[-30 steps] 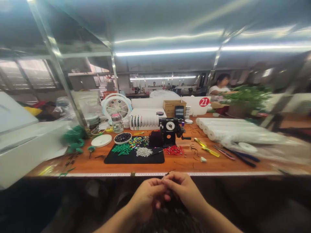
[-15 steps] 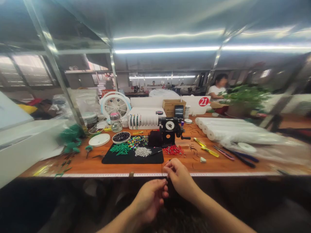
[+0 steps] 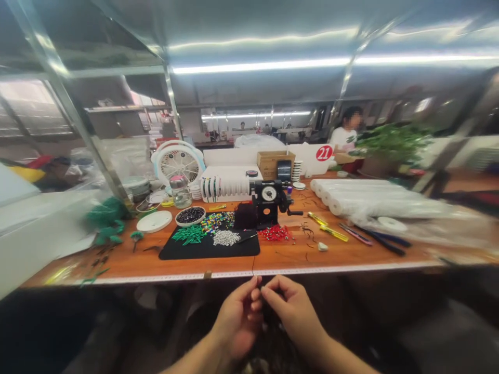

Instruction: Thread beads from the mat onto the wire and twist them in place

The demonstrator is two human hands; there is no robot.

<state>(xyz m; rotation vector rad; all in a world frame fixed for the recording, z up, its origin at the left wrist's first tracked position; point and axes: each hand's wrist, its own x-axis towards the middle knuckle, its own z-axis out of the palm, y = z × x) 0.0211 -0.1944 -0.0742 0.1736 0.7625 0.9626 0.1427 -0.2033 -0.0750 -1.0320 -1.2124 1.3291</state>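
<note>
Both my hands are close together just in front of the table's front edge. My left hand [image 3: 241,314] pinches a thin dark cord [image 3: 253,266] between thumb and forefinger, its other fingers curled; the cord's loose end rises over the white measuring tape [image 3: 230,274] on the edge. My right hand [image 3: 290,306] has thumb and forefinger pressed together beside the left fingertips, on the same cord as far as I can make out; the short piece between the hands is mostly hidden. Beyond them a black mat [image 3: 206,252] bears silver beads [image 3: 226,238], green pieces [image 3: 189,234] and mixed coloured beads [image 3: 218,221].
Red pieces [image 3: 275,233] lie beside a black hand-crank machine [image 3: 268,208]. Yellow cutters [image 3: 333,232], pliers [image 3: 384,241] and white rolls [image 3: 358,200] are at the right. A dish of black beads [image 3: 190,215], a white lid [image 3: 154,221] and a fan [image 3: 179,163] stand left. A person [image 3: 345,135] sits beyond.
My right hand has come down and toward me, level with the left hand, its fingers closing up. The left hand has risen slightly. The camera view has shifted a little.
</note>
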